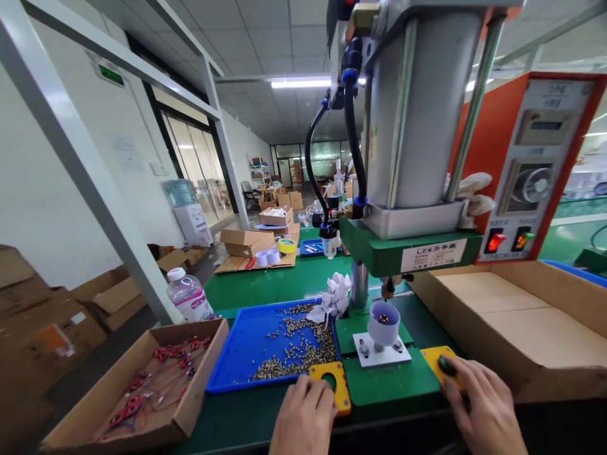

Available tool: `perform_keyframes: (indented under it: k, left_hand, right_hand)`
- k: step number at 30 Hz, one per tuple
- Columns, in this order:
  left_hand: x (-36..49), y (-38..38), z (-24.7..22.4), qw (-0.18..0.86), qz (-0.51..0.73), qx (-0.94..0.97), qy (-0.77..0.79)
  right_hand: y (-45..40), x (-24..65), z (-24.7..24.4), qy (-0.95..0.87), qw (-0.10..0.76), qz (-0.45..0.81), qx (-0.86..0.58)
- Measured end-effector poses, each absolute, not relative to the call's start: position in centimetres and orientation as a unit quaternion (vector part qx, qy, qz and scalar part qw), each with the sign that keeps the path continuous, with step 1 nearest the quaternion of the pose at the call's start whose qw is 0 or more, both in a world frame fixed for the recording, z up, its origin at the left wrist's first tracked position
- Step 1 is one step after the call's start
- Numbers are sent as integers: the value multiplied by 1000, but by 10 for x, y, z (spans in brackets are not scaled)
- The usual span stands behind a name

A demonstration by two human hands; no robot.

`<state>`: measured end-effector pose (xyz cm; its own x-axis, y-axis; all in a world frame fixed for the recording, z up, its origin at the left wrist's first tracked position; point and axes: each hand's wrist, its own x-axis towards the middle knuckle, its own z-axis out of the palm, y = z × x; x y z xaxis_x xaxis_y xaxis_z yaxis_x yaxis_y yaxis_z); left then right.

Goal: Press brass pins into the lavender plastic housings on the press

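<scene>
My left hand (304, 414) rests against the left button box (342, 392), a yellow block with a dark green button. Its fingers bend over the near edge and hold nothing. My right hand (486, 401) lies at the right button box (434, 363), with a fingertip on the button and the thumb apart, beside the box. Between the boxes stands a bench press (422, 114). Under its ram (389, 287) a white cup-shaped fixture (384, 333) sits on a white plate (367, 360). Small copper-coloured parts (383, 319) show inside the cup.
A blue tray (237, 344) of small metal pieces and crumpled paper (336, 294) lie left of the press. Farther left is a cardboard box (199, 392) of red-and-black wired parts, with a bottle (190, 297) behind. A large carton (535, 354) stands right, below an orange control box (509, 120).
</scene>
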<state>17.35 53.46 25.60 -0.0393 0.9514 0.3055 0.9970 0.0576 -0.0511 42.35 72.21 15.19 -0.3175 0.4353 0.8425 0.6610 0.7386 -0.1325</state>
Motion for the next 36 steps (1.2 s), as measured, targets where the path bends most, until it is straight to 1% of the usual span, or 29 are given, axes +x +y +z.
perform_keyframes:
  k: [3,6,8,10,13,16,19,21,24,26,28,30,32,36]
  left_hand:
    - [181,542,258,125,-71,-664,-734]
    - [190,548,264,89,-55,-639,-762]
    - [193,549,270,60,-66,-626,-775]
    - [194,549,276,26,-115,-606,-786]
    - [189,546,283,-32,-247,-550,-797]
    - [179,544,285,-92,-370,-481,-789]
    - [167,548,286,-136,-424,-446,-777]
    - [160,555,291,-163,-433,-439,-770]
    - [157,575,309,-185,-431,-445,-763]
    - [161,593,325,-175,-426,-467,-755]
    - [168,612,343,-154,-416,-505,-740]
    - [177,631,358,-136,-398,-545,-726]
    - [186,647,371,-120,-364,-581,-718]
    - [200,673,383,-82,-232,-651,-718]
  right_hand:
    - [724,423,151,-794,475,-134,-354]
    - [726,425,149,-799,478,-131,-341]
    - [727,426,147,-797,489,-133,-330]
    - [728,426,144,-791,501,-141,-321]
    - [729,424,136,-784,515,-150,-313]
    - [729,423,127,-778,523,-120,-328]
    - [728,422,128,-773,514,-63,-367]
    - [725,418,140,-758,518,-12,-396]
    - [720,396,179,-734,525,148,-405]
    - [719,373,209,-726,519,271,-361]
    - [720,349,235,-722,512,362,-292]
    - [721,329,252,-713,500,431,-239]
    - [721,317,259,-694,490,477,-223]
    - [719,311,260,-674,499,492,-234]
